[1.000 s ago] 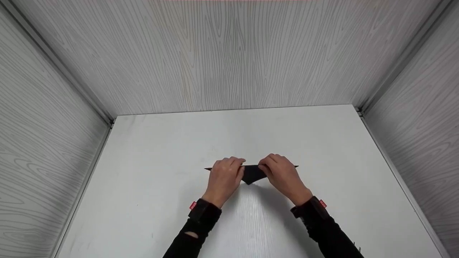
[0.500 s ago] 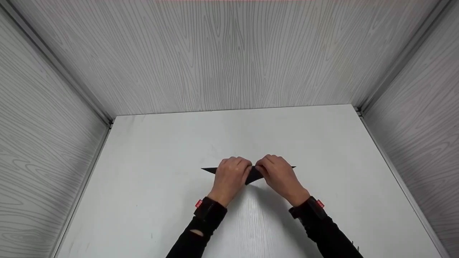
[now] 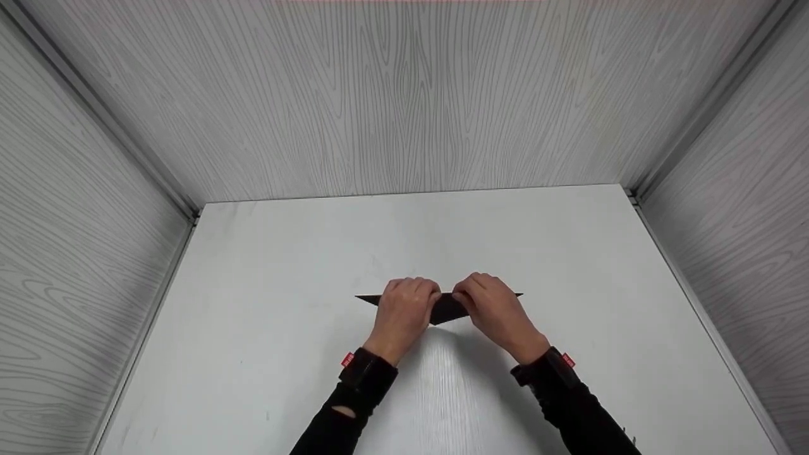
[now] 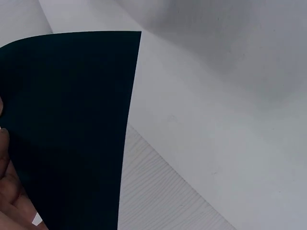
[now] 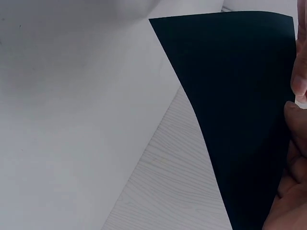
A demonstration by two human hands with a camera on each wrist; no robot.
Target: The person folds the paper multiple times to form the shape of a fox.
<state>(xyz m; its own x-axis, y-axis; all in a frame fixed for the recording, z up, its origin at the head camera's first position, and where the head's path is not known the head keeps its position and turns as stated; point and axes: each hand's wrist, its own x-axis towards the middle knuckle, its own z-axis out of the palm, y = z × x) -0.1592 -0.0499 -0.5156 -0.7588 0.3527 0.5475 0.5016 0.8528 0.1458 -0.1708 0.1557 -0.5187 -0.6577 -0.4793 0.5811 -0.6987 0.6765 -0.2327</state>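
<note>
A thin dark sheet [image 3: 447,309], which looks like paper, is held between my two hands. In the head view it shows as a flat triangle with one corner toward me and a pointed tip past each hand. My left hand [image 3: 403,316] pinches its far edge left of the middle. Just to the right, my right hand [image 3: 498,311] pinches the same edge, a small gap apart. The left wrist view shows the sheet [image 4: 72,120] very dark green, slightly bowed, with fingers at its edge. Thumb and fingers pinch the sheet [image 5: 240,96] in the right wrist view.
A white tabletop [image 3: 284,253] lies below, with shadows of the hands and arms on it. Wood-grain panels rise at the back [image 3: 404,95], left [image 3: 76,253] and right [image 3: 746,221]. Small dark marks show beside the right sleeve [image 3: 594,417].
My left hand has slid right along the sheet, closer to the right hand, then back slightly. More of the sheet's left tip shows. The right hand has barely moved.
</note>
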